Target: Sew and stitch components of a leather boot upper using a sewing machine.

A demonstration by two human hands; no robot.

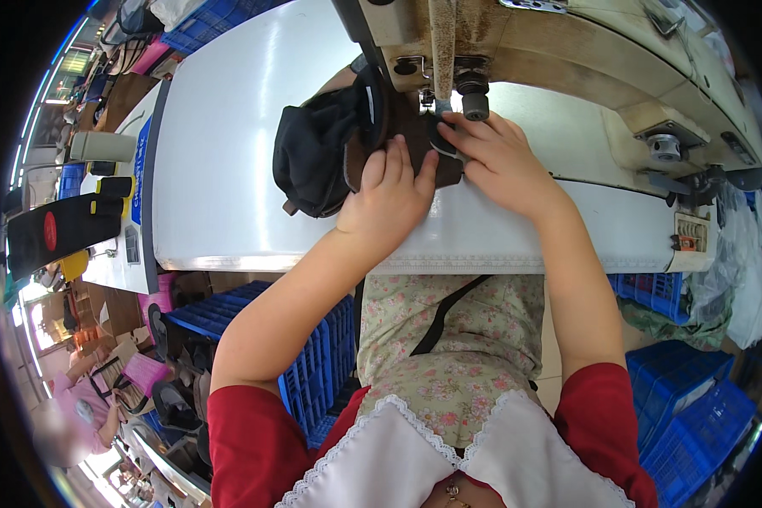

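A cap with a soft black crown and brown panels lies on the sewing machine's bed, its right part under the presser foot. My left hand grips the brown part, fingers bent over it and thumb near the foot. From the right, my right hand holds the cap's edge beside the needle area, its fingertips on a small dark curved piece with a pale rim. The undersides of both hands' grips are hidden.
The machine's beige arm overhangs the white table at the top right. A ruler strip runs along the near edge. Blue crates stand below left, with more blue crates at right. Another person is at far left.
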